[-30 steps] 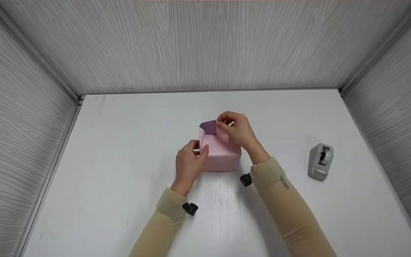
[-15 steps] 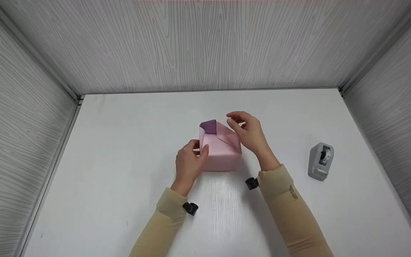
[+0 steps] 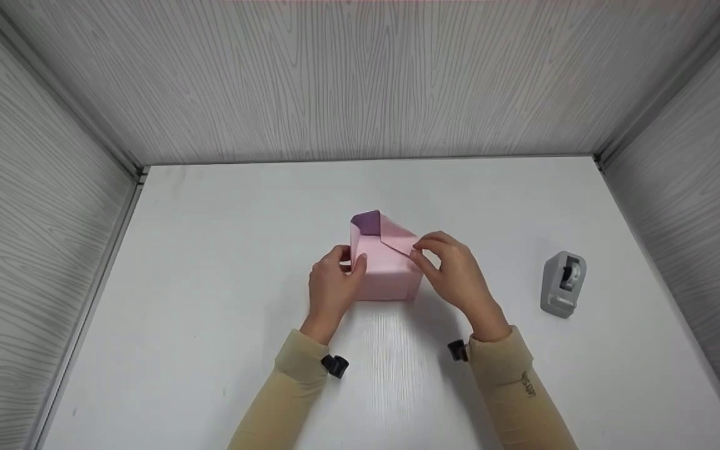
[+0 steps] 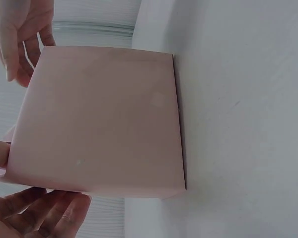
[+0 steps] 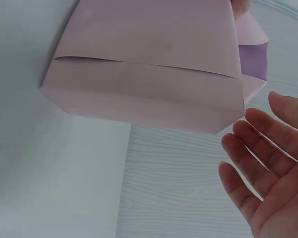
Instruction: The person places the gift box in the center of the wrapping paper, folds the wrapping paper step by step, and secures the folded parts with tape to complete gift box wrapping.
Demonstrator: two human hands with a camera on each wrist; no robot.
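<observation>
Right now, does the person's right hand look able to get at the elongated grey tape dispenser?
Probably yes: only white tabletop shows between the right hand, by the pink paper box, and the grey tape dispenser.

- A booth-like workstation; whether it belongs to a lab, an office or a workshop cannot be told.
- Grey wood-grain panels (image 3: 360, 81) wall the back, left and right.
- Dark grey strips (image 3: 672, 78) line the corners where they meet.
- A plain white surface (image 3: 222, 250) spans the space between them, bearing desk-type articles: a grey tape dispenser (image 3: 563, 284) and a pink paper box (image 3: 385, 275).
- Black wrist cameras (image 3: 335, 366) suggest a recording set-up.
</observation>
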